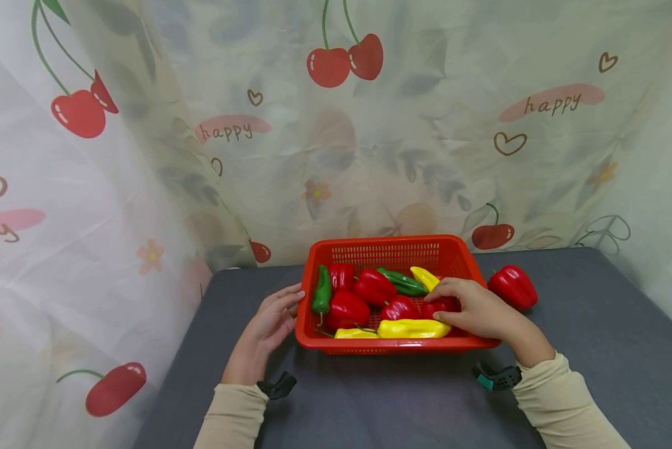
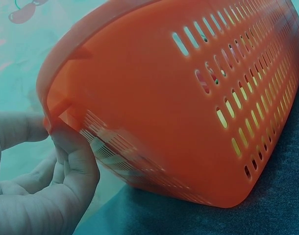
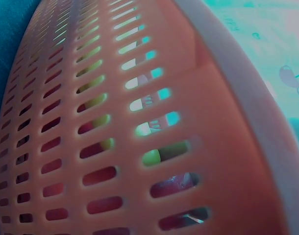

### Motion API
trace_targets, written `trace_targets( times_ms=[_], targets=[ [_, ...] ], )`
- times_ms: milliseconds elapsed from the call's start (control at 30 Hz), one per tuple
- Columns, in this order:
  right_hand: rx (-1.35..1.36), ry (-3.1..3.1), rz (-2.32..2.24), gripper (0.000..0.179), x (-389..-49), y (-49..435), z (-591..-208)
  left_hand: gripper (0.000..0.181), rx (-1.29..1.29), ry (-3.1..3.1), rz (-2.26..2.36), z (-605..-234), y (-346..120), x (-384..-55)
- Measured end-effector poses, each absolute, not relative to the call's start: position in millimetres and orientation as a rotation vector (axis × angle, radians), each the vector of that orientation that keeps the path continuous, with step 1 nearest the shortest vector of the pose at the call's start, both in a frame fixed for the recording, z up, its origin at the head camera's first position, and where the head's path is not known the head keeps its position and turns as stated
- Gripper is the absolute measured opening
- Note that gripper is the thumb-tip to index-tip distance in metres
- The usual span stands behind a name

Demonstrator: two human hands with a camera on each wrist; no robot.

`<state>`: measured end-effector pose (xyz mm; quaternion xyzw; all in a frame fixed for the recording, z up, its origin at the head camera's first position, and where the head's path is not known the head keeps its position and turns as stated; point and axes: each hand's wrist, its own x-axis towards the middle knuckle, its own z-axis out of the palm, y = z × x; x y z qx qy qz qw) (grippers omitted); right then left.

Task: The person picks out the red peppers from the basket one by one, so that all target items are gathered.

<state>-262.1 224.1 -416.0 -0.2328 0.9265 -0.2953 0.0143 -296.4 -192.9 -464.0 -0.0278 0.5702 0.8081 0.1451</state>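
Note:
A red plastic basket (image 1: 392, 243) with slotted walls stands on the dark table. My left hand (image 1: 268, 324) pinches its left rim between thumb and fingers, as the left wrist view shows. My right hand (image 1: 473, 308) reaches over the basket's right side, with fingers and thumb around a red bell pepper (image 1: 441, 305) that they partly hide. In the basket lie several other red bell peppers (image 1: 347, 310), long yellow peppers (image 1: 414, 328) and two green peppers (image 1: 321, 290). The right wrist view shows mostly the basket wall (image 3: 66, 122); the right hand is out of sight there.
Outside the basket, to its right, one more red bell pepper (image 1: 512, 287) lies on the grey table (image 1: 386, 399). A cloth printed with cherries (image 1: 336, 156) hangs behind the table and along its sides.

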Motion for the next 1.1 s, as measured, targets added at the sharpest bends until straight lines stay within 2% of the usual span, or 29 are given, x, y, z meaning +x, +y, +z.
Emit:
trace_targets(
  times_ms=[1100],
  targets=[
    [-0.868, 3.101, -1.121, 0.037, -261, 235, -406, 0.047, -0.078, 1.614, 2.342, -466, -192, -298]
  ],
)
